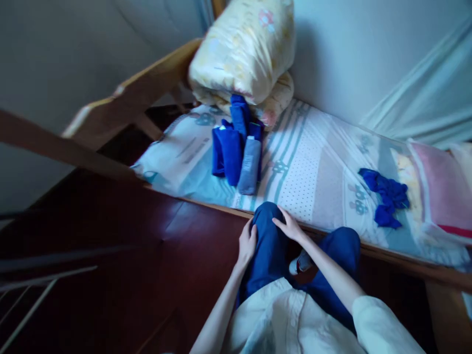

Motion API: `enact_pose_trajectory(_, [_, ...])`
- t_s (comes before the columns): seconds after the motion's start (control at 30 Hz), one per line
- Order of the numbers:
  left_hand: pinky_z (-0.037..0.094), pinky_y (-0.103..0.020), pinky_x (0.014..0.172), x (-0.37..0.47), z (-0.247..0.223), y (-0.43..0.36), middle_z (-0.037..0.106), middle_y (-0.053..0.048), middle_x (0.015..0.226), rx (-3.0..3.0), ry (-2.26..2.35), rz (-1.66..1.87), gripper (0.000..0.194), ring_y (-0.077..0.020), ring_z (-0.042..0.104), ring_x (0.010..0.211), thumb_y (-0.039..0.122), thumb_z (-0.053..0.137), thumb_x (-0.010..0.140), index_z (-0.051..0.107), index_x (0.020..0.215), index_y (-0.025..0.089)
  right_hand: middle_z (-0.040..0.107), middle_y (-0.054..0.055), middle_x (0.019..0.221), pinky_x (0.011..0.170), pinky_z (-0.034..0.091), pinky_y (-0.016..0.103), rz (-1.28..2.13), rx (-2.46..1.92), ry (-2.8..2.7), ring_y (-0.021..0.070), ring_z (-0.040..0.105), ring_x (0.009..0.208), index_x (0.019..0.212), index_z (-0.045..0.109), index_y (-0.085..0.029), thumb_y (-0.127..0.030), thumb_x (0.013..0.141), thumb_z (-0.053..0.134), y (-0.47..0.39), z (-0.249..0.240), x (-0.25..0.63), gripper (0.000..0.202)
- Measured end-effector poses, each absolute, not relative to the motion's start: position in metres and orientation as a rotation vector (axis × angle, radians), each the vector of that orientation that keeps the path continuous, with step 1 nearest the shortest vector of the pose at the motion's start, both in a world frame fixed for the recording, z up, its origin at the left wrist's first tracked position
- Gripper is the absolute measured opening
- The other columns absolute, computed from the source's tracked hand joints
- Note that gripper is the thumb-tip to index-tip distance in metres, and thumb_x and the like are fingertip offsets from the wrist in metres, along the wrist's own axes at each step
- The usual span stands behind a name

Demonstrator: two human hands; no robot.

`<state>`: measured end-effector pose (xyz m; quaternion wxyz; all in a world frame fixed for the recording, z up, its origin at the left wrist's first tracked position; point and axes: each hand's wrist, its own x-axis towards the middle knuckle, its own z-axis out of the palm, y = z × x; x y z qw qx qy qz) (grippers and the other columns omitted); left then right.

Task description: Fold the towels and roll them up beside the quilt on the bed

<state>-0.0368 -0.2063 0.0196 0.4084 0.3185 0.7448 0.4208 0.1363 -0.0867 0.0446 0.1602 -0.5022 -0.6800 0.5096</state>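
Note:
I sit on a dark red floor beside a low bed, legs in blue trousers. My left hand (pixel 247 244) rests on the left side of my raised knee (pixel 267 221). My right hand (pixel 290 225) lies flat on the right side of the same knee. Neither hand holds anything. On the mattress (pixel 313 167) ahead lie folded blue cloths (pixel 230 150) with a grey folded piece (pixel 250 164) among them. A crumpled blue cloth (pixel 387 196) lies further right on the bed.
A rolled yellowish quilt (pixel 245 49) is stacked at the bed's head against the wall. A wooden bed frame rail (pixel 129 101) runs at the left. A pink pillow or blanket (pixel 442 191) sits at the right. Metal rods of a rack (pixel 33 305) show at lower left.

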Motion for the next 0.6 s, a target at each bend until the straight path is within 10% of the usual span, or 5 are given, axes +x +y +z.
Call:
enact_pose_trajectory(0.23, [0.035,-0.067,0.119,0.007,0.067,-0.224,0.019,-0.032,0.169,1.418,2.129,0.553,0.089,-0.0489,0.021,0.157,0.058,0.047,0.097,0.025,0.164,0.004,0.078,0.011,0.120,0.107,0.055,0.052,1.595,-1.769,-1.901,0.0344,0.073,0.116,0.120,0.076,-0.022,-0.021,0.077,0.076,-0.219,0.014,0.264,0.043])
enact_pose_trajectory(0.6, [0.045,-0.070,0.108,0.037,0.085,-0.197,0.024,-0.034,0.167,1.807,2.288,0.329,0.079,-0.0501,0.030,0.153,0.047,0.047,0.098,0.030,0.163,0.005,0.068,0.012,0.135,0.102,0.056,0.039,0.860,-1.684,-0.937,0.0248,0.067,0.120,0.115,0.071,-0.022,-0.035,0.074,0.072,-0.071,0.037,0.406,0.043])
